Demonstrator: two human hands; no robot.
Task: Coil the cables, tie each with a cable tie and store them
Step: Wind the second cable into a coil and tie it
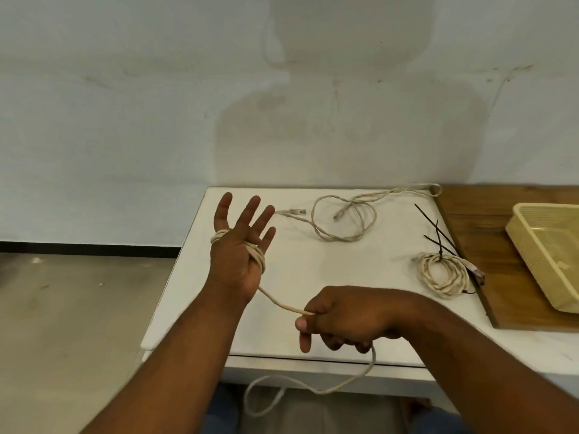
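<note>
Cable in work (279,303): beige, wound in several turns round the left hand (239,245), then running across to the right hand (341,317). Its tail drops past the front edge of the white table (313,277) and loops below, plug end hanging.
Left hand: raised over the table's left part, palm toward the person, fingers and thumb straight and spread. The turns lie across the palm.
Right hand: lower and nearer, knuckles up, fingers curled round the cable and gripping it.
Loose cable (344,214): far side of the table, in an untidy loop, both plugs showing.
Coiled cable (445,274): flat on the table's right part, just beside the wooden board (488,220), a black tie at its far edge.
Cable ties (437,233): black, crossed, between the loose cable and the coiled one.
Basket (532,242): cream slatted plastic, on the wooden board at the right, cut off by the picture's edge.
</note>
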